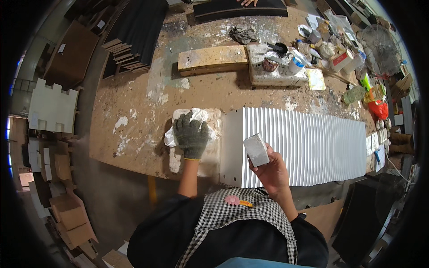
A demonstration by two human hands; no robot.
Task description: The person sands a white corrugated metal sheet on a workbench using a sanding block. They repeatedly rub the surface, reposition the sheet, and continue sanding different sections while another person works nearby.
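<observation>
Over the left part of a fanned stack of silver-grey panels (308, 145), holding a grey block (257, 150) in the bare right hand (273, 172), with digits wrapped about its lower end and right side. Tilted, with long axis running steeply from upper left to lower right, and upper end pointing toward the far side of the workbench (138, 96). Farther left, resting the gloved left hand (191, 136) on a bunched white cloth (199, 115) atop a pale slab (213, 149), with fingers somewhat spread; cannot tell whether gripping the cloth underneath.
</observation>
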